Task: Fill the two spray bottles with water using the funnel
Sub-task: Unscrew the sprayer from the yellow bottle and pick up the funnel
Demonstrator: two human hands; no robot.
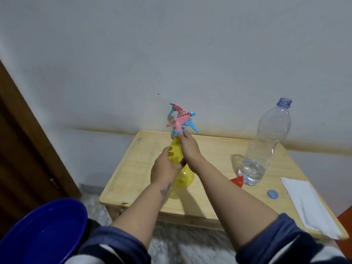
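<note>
Wall [190,54]: pale, plain, with a brownish stain line just above the table's far edge.
Door [22,149]: dark brown wood, at the left.
Table [137,168]: small, light wood, set against the wall; speckled floor beneath.
Basin [42,231]: deep blue, at the lower left beside the table.
Water bottle [266,145]: clear plastic, uncapped, upright on the table's right side, a little water in the bottom.
Yellow spray bottle [176,153]: near the table's middle, long axis leaning away toward the wall, base low; pink-and-blue trigger head [182,122] on top, nozzle pointing right.
Second trigger head [176,108]: behind the first, nozzle pointing left; its bottle is hidden.
Left hand [163,168]: wrapped around the yellow body.
Right hand [188,147]: fingers clenched on the blue collar under the head.
Paper towel [308,202]: white, at the right edge.
Funnel [237,181]: red, touching the water bottle's base.
Cap [272,193]: blue, lying loose nearby.
</note>
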